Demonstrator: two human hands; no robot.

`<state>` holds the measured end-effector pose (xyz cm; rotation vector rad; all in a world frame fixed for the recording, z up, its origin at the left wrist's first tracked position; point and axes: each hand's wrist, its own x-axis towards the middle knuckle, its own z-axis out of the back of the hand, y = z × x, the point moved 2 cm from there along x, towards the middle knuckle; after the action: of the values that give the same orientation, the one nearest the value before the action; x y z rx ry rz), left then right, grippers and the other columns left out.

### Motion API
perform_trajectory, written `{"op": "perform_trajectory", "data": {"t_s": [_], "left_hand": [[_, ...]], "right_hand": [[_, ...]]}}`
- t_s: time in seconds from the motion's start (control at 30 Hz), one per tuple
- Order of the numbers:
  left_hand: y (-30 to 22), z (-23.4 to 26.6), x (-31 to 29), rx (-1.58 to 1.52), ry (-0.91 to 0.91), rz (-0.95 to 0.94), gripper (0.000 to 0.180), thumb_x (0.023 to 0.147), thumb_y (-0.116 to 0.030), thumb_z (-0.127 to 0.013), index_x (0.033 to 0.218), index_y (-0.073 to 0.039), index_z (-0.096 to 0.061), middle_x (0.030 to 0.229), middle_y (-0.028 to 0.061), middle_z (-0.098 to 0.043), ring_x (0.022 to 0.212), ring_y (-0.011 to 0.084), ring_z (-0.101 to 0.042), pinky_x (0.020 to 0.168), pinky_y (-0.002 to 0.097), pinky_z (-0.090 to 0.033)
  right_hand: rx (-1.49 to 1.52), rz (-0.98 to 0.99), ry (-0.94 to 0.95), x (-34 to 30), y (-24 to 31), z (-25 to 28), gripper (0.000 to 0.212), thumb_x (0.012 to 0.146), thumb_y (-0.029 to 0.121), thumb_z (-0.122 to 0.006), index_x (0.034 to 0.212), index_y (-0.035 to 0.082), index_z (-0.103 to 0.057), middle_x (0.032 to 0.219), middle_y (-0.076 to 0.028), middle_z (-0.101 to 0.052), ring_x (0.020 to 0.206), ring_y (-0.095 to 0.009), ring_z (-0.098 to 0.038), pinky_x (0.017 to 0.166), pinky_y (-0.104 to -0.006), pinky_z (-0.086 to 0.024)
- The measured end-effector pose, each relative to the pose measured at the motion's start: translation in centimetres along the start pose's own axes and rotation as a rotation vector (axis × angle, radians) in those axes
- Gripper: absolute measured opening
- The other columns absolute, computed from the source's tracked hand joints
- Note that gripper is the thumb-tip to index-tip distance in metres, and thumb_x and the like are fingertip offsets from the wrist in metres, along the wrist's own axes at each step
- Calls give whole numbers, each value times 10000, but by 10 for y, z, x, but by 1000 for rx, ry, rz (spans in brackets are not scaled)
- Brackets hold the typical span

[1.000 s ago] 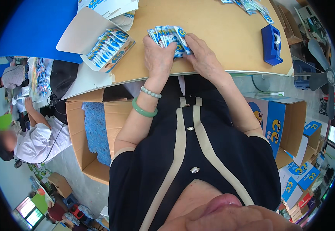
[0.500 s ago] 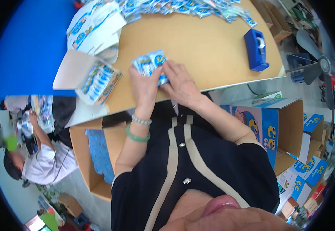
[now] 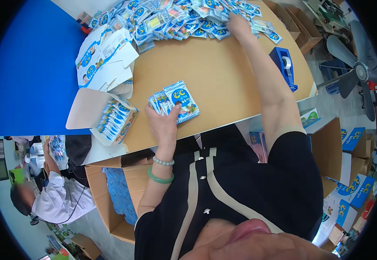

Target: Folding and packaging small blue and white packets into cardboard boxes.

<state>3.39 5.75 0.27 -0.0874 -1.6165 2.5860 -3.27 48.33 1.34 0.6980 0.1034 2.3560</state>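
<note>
My left hand [image 3: 162, 123] is closed around a fanned stack of small blue-and-white sealed packets [image 3: 182, 102], thumb on the front one, just above the table. My right arm is stretched to the far side, where a large heap of the same packets [image 3: 153, 21] lies. There my right hand [image 3: 239, 27] has its fingers drawn together on a packet at the heap's near edge; the fingertips are partly hidden. Left of my left hand, an open white carton [image 3: 125, 123] holds a row of these packets, its lid flap folded back.
Flat printed cartons [image 3: 110, 65] are stacked at the table's left. A blue tape dispenser [image 3: 283, 67] stands near the right edge. Cardboard boxes [image 3: 104, 203] sit below the table's near edge, and a fan [image 3: 360, 71] is at right. Another person [image 3: 58, 195] works at far left.
My right hand has left the stack and reached far right to the heap. My left hand keeps the packets, now fanned out. The view has shifted, showing more of the heap.
</note>
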Motion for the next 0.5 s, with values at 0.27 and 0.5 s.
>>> {"op": "perform_trajectory", "data": {"t_s": [0.27,0.5], "left_hand": [[-5,7,-4,20,9,60,696,717,-265,-834,1242,-9,-454,1101,155,-642,1012,307,-644,866,415,-485],[-2,7,3,40,13,6,697,709,-286,-836,1222,-6,-456,1099,170,-638,1010,338,-637,862,431,-480]], "right_hand": [[176,161,9,-108,39,53,314,908,213,-546,1205,152,-627,1157,-130,-671,1050,-366,-626,885,-466,-498],[276,546,151,-215,43,108,309,924,218,-575,1189,71,-636,1152,-154,-669,1082,-334,-619,913,-432,-491]]}}
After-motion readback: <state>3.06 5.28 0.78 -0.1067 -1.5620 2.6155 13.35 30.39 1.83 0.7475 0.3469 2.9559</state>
